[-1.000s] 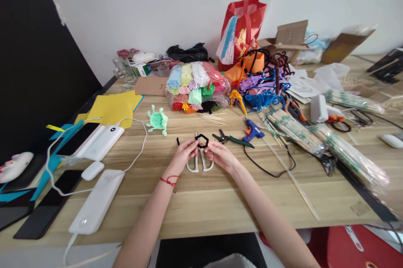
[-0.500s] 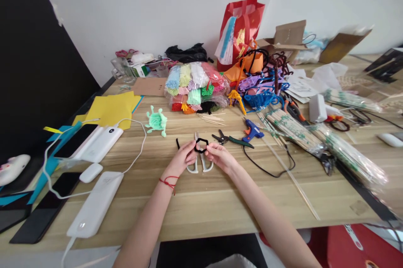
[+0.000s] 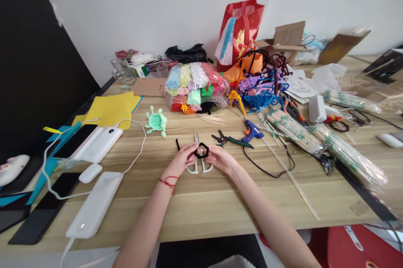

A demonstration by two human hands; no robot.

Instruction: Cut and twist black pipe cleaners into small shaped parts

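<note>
Between my two hands is a small black pipe cleaner ring, bent into a rough hexagon. My left hand pinches its left side, and my right hand grips the right side. Beneath it, white-handled scissors lie on the table, blades pointing away from me and partly covered by the ring and fingers. A short black pipe cleaner piece lies just beyond my left hand. Green-handled pruning shears rest past my right hand, beside a blue glue gun.
A mint-green fuzzy figure stands left of centre. Behind are a plastic pack of coloured pipe cleaners and a red bag. Bundled wooden sticks lie at right. White power banks, cables and phones occupy the left.
The black ring has been lowered slightly toward me and turned a little between my fingers. Both hands remain on it, and the other things stay in place.
</note>
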